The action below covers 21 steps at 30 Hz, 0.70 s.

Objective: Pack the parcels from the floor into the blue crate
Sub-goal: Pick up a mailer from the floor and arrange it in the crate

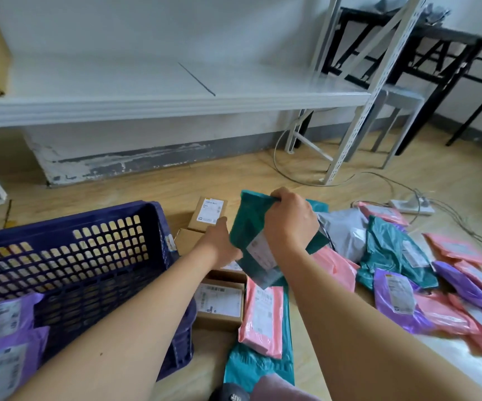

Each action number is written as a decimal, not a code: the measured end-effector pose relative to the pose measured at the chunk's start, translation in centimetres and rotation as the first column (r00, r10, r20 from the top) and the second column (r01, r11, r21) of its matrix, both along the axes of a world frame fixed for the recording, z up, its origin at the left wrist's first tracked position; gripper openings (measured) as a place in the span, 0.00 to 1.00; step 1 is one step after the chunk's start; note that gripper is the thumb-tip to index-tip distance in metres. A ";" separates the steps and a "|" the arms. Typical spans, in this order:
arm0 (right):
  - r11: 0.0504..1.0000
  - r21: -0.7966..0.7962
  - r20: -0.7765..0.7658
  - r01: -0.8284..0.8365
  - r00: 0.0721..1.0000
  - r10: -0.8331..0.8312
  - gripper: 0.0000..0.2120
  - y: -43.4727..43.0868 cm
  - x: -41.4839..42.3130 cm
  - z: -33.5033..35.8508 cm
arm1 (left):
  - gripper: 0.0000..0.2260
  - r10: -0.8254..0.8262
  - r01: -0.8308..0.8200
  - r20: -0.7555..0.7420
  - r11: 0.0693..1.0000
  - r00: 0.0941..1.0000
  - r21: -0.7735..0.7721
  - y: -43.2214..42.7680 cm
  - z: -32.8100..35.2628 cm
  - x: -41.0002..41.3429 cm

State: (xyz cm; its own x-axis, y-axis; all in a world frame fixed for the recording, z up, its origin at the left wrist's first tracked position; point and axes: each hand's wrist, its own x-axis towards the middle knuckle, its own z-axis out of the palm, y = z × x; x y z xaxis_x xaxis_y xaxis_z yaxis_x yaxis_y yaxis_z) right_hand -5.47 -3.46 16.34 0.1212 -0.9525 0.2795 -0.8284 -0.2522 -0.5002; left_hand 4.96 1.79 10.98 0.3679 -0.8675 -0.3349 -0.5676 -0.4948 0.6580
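My right hand [290, 219] grips the top edge of a teal mailer bag [248, 224] and holds it upright above the floor. Behind the bag's left side is my left hand [219, 241], fingers partly hidden; it seems to hold the bag's lower edge. The blue crate [95, 256] stands at left, with two purple mailers [5, 334] in its near corner. On the floor lie cardboard boxes [219, 302], a pink mailer [262, 316] on another teal bag [257, 369], and a spread of pink, purple, teal and grey mailers [401, 264] at right.
A white metal shelf [176, 105] runs across the back, its leg [349, 140] standing near the parcels. Cables and a power strip [410, 206] lie on the wooden floor at right. Black tables and a grey stool [398, 111] stand behind.
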 end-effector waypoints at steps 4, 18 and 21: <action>1.000 -0.006 0.249 0.023 0.968 -0.021 0.16 2.0 1.0 2.5 | 0.32 0.097 -0.100 -0.057 0.993 0.994 -0.069 2.3 0.1 0.2; 0.975 -0.148 0.588 -0.167 0.778 0.223 0.07 5.1 3.8 5.7 | 0.09 0.359 -0.462 -0.457 0.877 0.814 -0.133 3.7 1.1 2.8; 0.958 -0.205 0.442 -0.201 0.854 0.274 0.22 5.0 4.0 6.0 | 0.10 0.420 -0.540 -0.378 0.781 0.825 -0.313 2.9 1.5 3.2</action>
